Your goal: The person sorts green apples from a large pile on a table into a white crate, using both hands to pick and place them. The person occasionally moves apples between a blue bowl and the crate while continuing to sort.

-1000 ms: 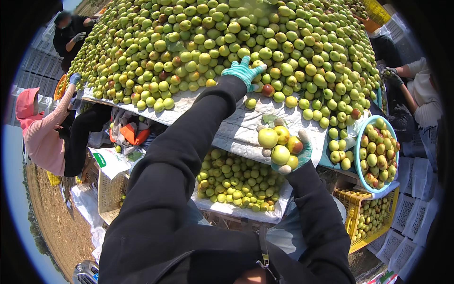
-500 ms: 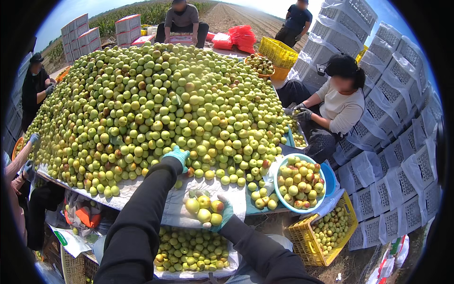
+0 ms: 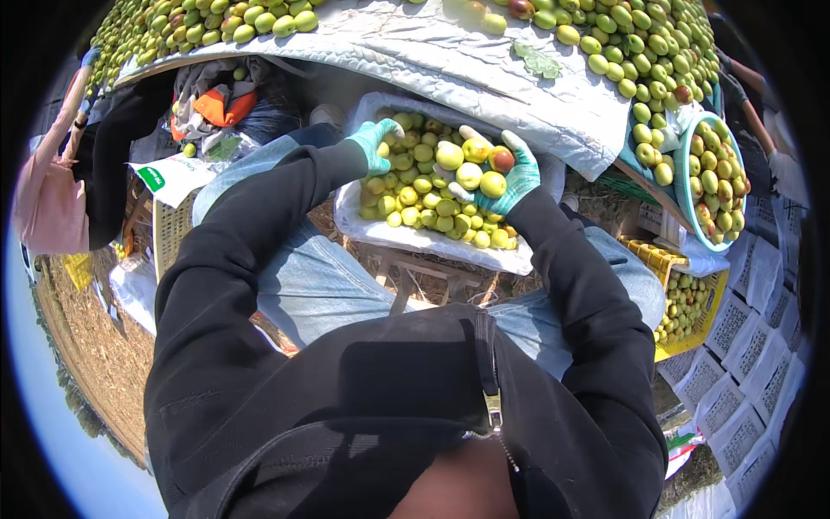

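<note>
Both of my hands wear teal gloves with pale fingertips, over a box of green jujubes (image 3: 413, 179) with a white lining (image 3: 380, 227) between my knees. My right hand (image 3: 512, 183) cups several larger jujubes (image 3: 469, 175), one of them reddish brown, above the box's right side. Its fingers curve around them from the right and below. At the box's upper left, my left hand (image 3: 372, 147) bends in a C shape, with one yellow-green jujube (image 3: 383, 150) between thumb and fingers.
Ahead lies a white-covered table (image 3: 406, 39) heaped with jujubes. A light blue basin (image 3: 692, 177) of fruit stands at its right edge, above a yellow crate (image 3: 714, 318). Stacked grey crates (image 3: 750, 337) fill the right. A person in pink (image 3: 56, 195) is at the left.
My view has tipped downward. My left hand has left the heap on the table and come back to the lined box. The right hand still holds its jujubes, now over the box.
</note>
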Action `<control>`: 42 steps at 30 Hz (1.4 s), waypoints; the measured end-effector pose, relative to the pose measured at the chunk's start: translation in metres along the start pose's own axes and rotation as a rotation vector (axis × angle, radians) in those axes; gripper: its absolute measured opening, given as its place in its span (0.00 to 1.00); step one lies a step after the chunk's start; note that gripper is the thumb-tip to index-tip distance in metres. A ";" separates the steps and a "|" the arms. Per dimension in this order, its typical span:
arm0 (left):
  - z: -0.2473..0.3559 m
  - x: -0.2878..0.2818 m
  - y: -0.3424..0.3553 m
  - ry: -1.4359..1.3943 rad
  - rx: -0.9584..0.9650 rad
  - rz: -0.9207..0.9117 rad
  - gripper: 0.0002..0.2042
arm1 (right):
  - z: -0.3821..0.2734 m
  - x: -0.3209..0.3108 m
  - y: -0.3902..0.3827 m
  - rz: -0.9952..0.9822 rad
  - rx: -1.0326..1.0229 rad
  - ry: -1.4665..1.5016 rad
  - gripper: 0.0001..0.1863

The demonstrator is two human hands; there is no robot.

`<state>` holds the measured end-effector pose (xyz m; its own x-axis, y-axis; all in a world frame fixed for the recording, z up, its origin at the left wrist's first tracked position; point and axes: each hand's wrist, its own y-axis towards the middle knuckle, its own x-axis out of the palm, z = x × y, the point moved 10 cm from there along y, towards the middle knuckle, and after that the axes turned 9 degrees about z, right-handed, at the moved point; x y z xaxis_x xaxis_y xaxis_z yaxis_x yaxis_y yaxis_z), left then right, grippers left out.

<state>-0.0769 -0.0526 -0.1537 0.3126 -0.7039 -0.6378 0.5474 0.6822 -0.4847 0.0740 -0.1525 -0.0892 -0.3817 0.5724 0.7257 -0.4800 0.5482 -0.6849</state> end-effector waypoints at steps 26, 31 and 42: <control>-0.005 0.118 -0.020 0.702 0.339 -0.576 0.18 | 0.006 -0.052 0.053 0.396 -0.573 -1.923 0.28; 0.092 0.016 -0.011 -0.019 0.482 -0.037 0.16 | -0.025 -0.020 -0.024 0.266 -0.581 -1.951 0.24; 0.291 -0.163 0.194 0.206 0.460 0.703 0.27 | -0.144 0.076 -0.112 0.447 -1.258 -1.913 0.20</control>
<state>0.2043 0.1371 0.0304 0.5737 -0.0685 -0.8162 0.5538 0.7667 0.3248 0.2126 -0.0827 0.0332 -0.6800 0.1167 -0.7239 0.0712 0.9931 0.0931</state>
